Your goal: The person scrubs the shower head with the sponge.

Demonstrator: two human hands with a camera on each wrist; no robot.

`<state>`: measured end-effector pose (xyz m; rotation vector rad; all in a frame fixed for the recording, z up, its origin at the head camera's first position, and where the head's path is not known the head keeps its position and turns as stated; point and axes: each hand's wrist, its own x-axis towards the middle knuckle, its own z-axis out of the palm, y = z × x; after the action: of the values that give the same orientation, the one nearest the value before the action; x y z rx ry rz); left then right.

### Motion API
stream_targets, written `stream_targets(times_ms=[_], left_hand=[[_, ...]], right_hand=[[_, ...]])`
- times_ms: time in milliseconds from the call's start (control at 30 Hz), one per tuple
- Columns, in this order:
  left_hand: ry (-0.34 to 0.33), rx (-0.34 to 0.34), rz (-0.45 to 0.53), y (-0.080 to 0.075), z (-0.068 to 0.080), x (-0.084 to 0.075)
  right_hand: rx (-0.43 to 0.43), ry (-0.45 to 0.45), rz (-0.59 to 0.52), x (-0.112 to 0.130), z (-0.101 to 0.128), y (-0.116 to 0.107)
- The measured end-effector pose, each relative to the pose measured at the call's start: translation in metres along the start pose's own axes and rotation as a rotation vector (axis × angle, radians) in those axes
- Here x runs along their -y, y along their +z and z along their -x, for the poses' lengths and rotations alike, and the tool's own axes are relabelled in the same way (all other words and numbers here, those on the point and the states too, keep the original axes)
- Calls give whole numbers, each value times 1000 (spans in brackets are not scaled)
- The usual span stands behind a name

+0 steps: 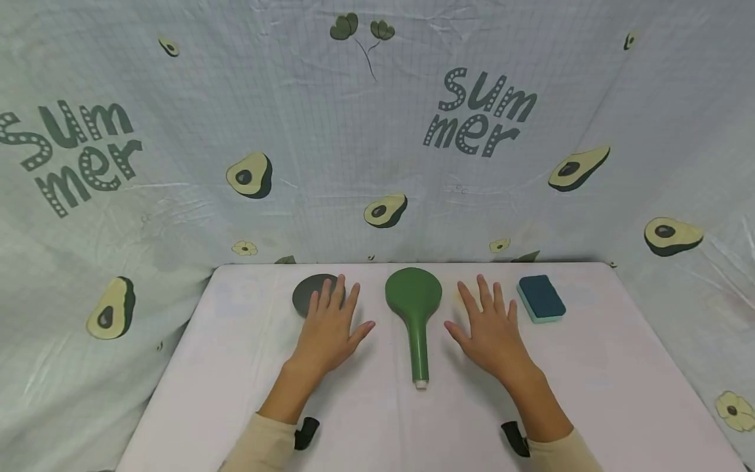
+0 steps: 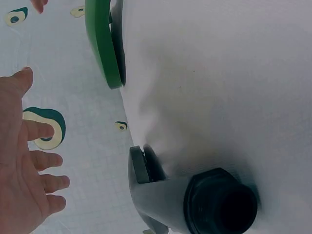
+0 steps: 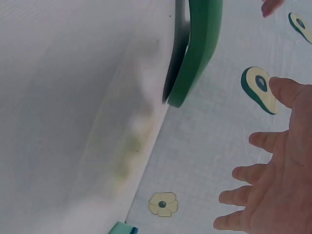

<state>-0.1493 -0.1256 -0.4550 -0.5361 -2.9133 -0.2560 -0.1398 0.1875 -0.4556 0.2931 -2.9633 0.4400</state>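
Head view: left hand [image 1: 329,331] and right hand [image 1: 488,326] lie flat on the white table [image 1: 590,367], fingers spread, holding nothing. Green shower head [image 1: 415,308] lies between them, untouched. Dark disc [image 1: 309,292] beyond left fingertips; blue sponge [image 1: 541,298] right of right hand.

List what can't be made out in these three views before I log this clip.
- Dark round disc: head view, its near edge is covered by the left hand.
- Underside of the green shower head: faces the table in the head view; both wrist views show it edge-on.
- Sponge: right wrist view, cut off by the bottom edge.
- Right hand: palm down, whatever lies beneath is hidden.
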Motion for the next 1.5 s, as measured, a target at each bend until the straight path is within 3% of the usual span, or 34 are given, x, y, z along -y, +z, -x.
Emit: stream_targets(times_ms=[533, 733, 867, 1067, 1267, 1500], left_hand=[[104, 11, 97, 0, 2, 8], [152, 38, 207, 0, 0, 10], [147, 81, 312, 1, -3, 7], [74, 158, 502, 6, -6, -1], [-67, 263, 853, 12, -11, -13], [-164, 404, 1123, 21, -22, -23]], right_hand=[[-47, -40, -12, -45, 7, -8], [-88, -73, -1, -67, 6, -15], [-101, -96, -3, -81, 5, -20], [-116, -105, -23, -100, 2, -28], [-75, -57, -37, -118, 1, -30], [-42, -26, -45, -140, -5, -34]])
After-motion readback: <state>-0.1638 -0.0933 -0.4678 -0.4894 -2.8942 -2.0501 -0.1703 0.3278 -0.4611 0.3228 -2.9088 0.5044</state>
